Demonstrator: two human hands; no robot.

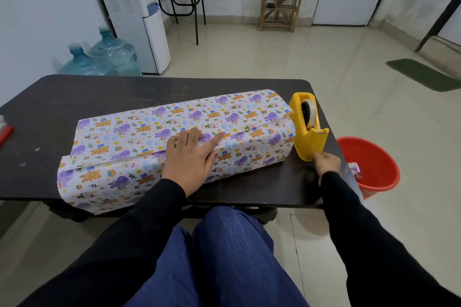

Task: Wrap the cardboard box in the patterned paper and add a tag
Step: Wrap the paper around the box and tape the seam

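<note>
While my left hand (190, 157) lies flat, pinning the patterned paper (249, 117) overlap shut mid-frame, my right hand (327, 165) meets the tape dispenser (308, 129) at right, likely for tape. Its grip I cannot tell.

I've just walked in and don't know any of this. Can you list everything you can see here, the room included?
patterned paper: 1, white with purple and orange animals, wrapped over something long on the table's middle.
tape dispenser: 1, yellow, table's right end.
table: 1, dark brown, foreground.
bucket: 1, red, floor right of table.
water bottles: 2, blue, floor beyond table's left.
water dispenser: 1, white, left wall.
wooden rack: 1, light wood, far wall.
mat: 1, green, floor at right.
left hand: 1, black sleeve, pressing flat on the paper's overlap.
right hand: 1, black sleeve, at the dispenser's near end; grip unclear.
</note>
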